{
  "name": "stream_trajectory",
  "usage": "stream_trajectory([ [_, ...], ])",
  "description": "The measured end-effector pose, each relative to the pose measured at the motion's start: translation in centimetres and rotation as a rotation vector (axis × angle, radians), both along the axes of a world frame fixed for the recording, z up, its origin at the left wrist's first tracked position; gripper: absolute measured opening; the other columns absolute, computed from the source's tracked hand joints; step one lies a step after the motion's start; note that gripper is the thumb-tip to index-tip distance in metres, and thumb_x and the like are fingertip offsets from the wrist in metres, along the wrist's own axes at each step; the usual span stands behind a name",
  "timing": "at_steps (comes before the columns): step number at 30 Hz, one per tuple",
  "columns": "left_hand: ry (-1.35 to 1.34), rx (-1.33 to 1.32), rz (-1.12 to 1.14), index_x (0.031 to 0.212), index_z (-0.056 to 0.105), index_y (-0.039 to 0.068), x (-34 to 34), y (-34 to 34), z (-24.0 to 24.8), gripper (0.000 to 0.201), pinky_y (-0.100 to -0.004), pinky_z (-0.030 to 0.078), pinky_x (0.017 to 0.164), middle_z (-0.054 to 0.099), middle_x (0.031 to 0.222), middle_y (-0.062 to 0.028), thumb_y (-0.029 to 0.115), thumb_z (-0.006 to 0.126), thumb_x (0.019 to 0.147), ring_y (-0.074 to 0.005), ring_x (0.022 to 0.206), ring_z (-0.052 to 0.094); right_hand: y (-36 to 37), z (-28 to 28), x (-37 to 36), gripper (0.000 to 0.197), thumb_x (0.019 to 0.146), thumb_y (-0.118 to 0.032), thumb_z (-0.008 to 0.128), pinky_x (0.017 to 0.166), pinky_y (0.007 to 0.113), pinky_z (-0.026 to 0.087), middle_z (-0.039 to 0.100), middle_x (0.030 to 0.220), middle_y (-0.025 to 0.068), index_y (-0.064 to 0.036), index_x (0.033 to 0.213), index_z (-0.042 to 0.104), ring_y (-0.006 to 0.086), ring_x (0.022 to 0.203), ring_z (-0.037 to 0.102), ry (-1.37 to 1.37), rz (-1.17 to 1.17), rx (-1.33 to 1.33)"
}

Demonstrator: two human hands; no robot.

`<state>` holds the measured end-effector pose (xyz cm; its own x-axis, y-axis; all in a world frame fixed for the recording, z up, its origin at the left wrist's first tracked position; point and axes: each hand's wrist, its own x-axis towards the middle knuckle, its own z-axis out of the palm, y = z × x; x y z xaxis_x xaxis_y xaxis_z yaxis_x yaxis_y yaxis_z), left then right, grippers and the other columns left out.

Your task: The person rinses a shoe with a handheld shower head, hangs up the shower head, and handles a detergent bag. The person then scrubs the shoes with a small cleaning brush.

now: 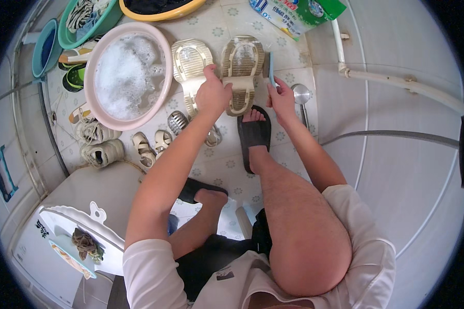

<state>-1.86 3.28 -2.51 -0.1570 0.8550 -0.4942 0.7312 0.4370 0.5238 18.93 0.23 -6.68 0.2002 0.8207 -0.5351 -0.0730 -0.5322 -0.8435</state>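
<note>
Two cream slippers lie side by side with ridged soles up, the left slipper [192, 54] and the right slipper [245, 62], both wet with some suds. My left hand [213, 96] is closed on the inner edge of the left slipper, its thumb close to the right slipper. In my right hand [282, 103] is a scrubbing brush [271, 67] with a light blue back, pinched near its lower end. It stands on edge just right of the right slipper, bristles toward it. My left fingertips are partly hidden.
A pink basin [165, 51] of foamy water stands at left, with green, blue and yellow basins beyond. Several shoes [103, 153] sit below it. A shower head [301, 94] lies at right, near a pipe [397, 84] and hose. A green detergent bag [299, 18] lies at the top.
</note>
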Motion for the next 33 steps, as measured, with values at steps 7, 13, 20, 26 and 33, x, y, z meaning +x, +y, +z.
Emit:
stream_trajectory([
  [7,-0.015,0.031,-0.032,0.145,0.034,0.010,0.6,0.3,-0.7,0.074,-0.0475,0.053,0.083,0.070,0.098,-0.0199,0.030,0.071,0.085,-0.0391,0.095,0.068,1.0,0.6,-1.7,0.030,0.099,-0.023,0.062,0.041,0.025,0.034,0.048,0.060,-0.0019,-0.0023,0.121,0.064,0.0065,0.045,0.042,0.028,-0.029,-0.011],
  [13,-0.204,0.040,-0.108,0.156,0.025,0.011,0.1,0.9,-1.1,0.084,-0.0467,0.051,0.086,0.067,0.102,-0.0231,0.031,0.068,0.087,-0.0400,0.098,0.065,1.8,0.8,-0.5,0.028,0.101,-0.030,0.057,0.040,0.025,0.033,0.048,0.062,-0.0008,-0.0050,0.091,0.061,0.0086,0.044,0.043,0.067,-0.025,-0.079],
  [20,-0.577,0.084,0.090,0.148,0.031,0.016,0.6,1.7,-0.8,0.070,-0.0413,0.050,0.091,0.061,0.113,-0.0282,0.031,0.068,0.090,-0.0363,0.106,0.063,2.9,3.0,0.7,0.032,0.102,-0.031,0.056,0.040,0.026,0.033,0.049,0.063,0.0005,-0.0048,0.083,0.058,0.0101,0.043,0.043,0.103,-0.045,-0.026],
  [26,-0.722,0.135,0.122,0.145,0.032,0.022,-1.6,2.8,0.7,0.066,-0.0401,0.050,0.087,0.053,0.119,-0.0170,0.031,0.070,0.092,-0.0263,0.108,0.058,4.2,7.9,-0.1,0.033,0.102,-0.030,0.056,0.039,0.026,0.032,0.049,0.062,0.0004,-0.0049,0.081,0.057,0.0096,0.042,0.043,0.115,-0.016,-0.025],
  [33,-0.964,0.161,0.225,0.152,0.022,0.027,-2.5,2.9,6.3,0.075,-0.0340,0.050,0.093,0.042,0.128,-0.0138,0.011,0.066,0.093,-0.0218,0.111,0.053,3.2,11.3,-1.7,0.028,0.102,-0.030,0.056,0.041,0.023,0.033,0.051,0.067,0.0007,-0.0028,0.098,0.063,0.0084,0.045,0.044,0.141,0.103,-0.057],
])
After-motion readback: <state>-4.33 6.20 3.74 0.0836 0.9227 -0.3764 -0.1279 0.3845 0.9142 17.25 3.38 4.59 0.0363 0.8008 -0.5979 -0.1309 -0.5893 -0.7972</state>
